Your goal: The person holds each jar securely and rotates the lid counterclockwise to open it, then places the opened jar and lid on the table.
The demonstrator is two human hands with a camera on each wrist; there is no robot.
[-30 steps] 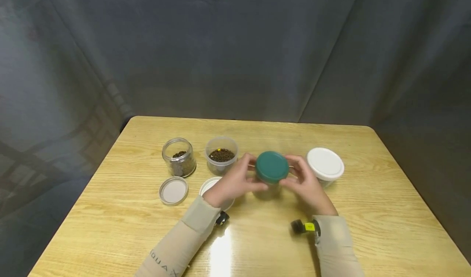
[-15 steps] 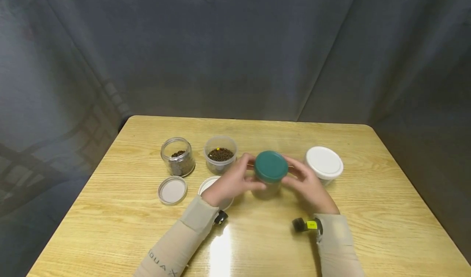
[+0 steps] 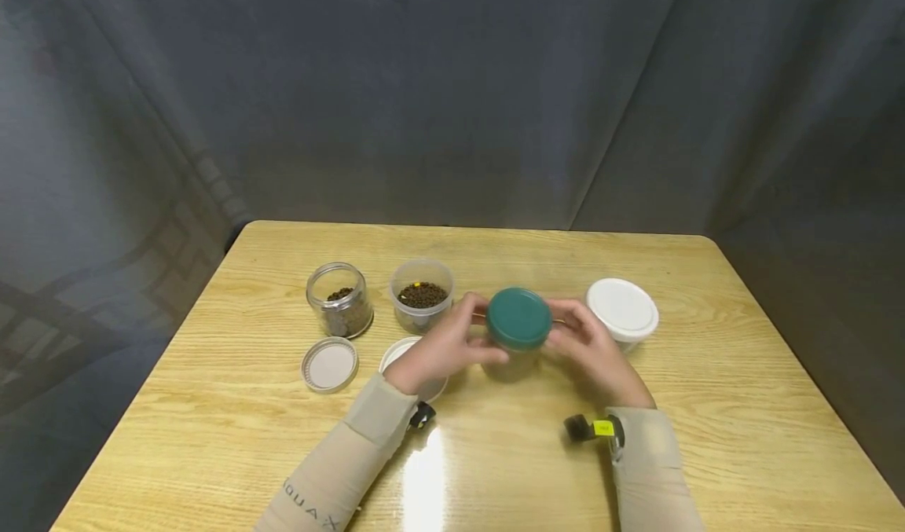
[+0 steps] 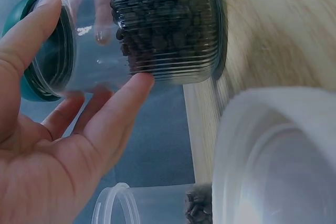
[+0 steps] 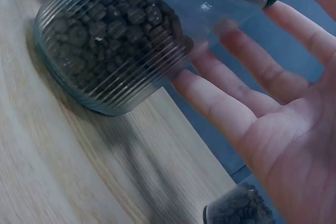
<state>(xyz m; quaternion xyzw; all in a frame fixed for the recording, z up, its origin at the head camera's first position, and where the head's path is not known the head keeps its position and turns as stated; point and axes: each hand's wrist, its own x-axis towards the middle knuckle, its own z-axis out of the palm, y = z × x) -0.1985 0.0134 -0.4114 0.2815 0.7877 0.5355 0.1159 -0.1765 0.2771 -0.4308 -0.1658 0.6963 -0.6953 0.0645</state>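
A clear ribbed jar (image 4: 168, 30), more than half filled with dark brown pellets (image 5: 105, 40), stands upright near the middle of the table under a green lid (image 3: 519, 318). My left hand (image 3: 445, 350) holds it from the left, thumb at the lid's edge and fingers along the wall. From the right, my right hand (image 3: 592, 353) holds the same jar, its fingertips on the upper wall in the right wrist view. The right thumb is out of sight in that wrist view.
Left of the hands stand an open glass jar (image 3: 348, 318) and an open plastic tub (image 3: 417, 320), both with brown pellets. A lid (image 3: 330, 365) lies before the jar; my left hand partly covers a white lid (image 3: 394, 351). A white-lidded tub (image 3: 622, 309) is at right.
The head view has shifted slightly. My right wrist has moved a little to the right, with its thumb drawn slightly back along the jar. The jar stays between both hands.
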